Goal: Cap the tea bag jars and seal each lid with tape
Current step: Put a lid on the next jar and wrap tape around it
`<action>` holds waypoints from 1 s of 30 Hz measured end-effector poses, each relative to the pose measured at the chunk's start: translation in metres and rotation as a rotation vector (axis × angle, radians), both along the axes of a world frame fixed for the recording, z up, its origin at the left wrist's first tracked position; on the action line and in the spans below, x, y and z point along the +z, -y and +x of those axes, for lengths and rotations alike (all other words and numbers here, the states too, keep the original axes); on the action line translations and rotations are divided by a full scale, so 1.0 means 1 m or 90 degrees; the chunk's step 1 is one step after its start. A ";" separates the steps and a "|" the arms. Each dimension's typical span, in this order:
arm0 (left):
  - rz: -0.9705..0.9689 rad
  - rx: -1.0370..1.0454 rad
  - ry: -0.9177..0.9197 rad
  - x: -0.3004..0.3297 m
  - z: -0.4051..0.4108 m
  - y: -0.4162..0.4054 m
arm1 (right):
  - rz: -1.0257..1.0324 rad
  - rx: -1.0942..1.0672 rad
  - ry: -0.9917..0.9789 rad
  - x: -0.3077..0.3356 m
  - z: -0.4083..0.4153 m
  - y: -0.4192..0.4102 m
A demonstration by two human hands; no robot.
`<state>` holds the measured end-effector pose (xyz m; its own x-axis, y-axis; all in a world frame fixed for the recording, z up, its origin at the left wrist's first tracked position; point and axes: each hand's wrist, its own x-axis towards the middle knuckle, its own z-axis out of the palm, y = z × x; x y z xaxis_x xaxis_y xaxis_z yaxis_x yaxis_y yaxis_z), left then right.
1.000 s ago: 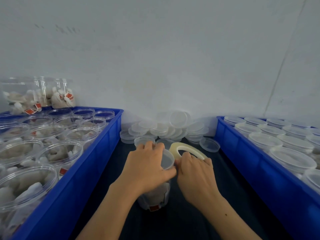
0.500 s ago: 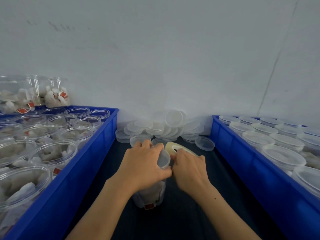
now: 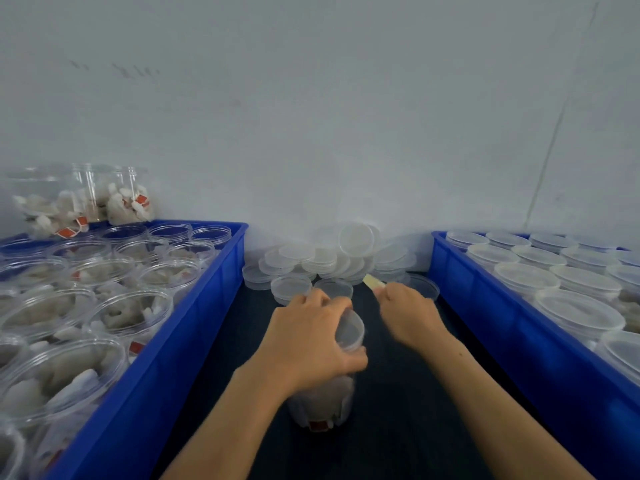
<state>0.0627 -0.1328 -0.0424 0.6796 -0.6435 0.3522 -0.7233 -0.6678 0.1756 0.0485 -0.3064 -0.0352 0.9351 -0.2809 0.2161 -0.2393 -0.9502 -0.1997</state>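
clear plastic jar (image 3: 323, 400), glossy blue crate (image 3: 194, 327).

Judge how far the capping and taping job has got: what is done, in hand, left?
Done: the right bin holds capped jars. In hand: the left hand grips a capped jar while the right hand holds the tape. Left: open jars fill the left bin; spare lids wait behind.

A small packing station, by the look of it — a hand-assembly corner rather than a home or shop. Left of the hands a blue crate (image 3: 194, 327) is packed with open clear jars of tea bags (image 3: 114, 317), right of them a second blue crate (image 3: 491, 317) holds lidded jars (image 3: 526, 282), and beyond them loose lids (image 3: 332, 258) are heaped against a bare white wall (image 3: 311, 116) — batch work.
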 end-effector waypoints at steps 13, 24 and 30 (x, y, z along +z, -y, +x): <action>0.016 0.002 -0.023 0.001 0.004 -0.001 | -0.027 0.075 0.065 -0.065 -0.015 -0.023; 0.017 0.003 -0.050 0.001 0.005 -0.005 | 0.374 0.142 0.133 -0.076 -0.018 -0.021; 0.017 -0.010 -0.057 0.002 0.005 -0.009 | 0.977 0.356 0.133 -0.057 -0.041 -0.021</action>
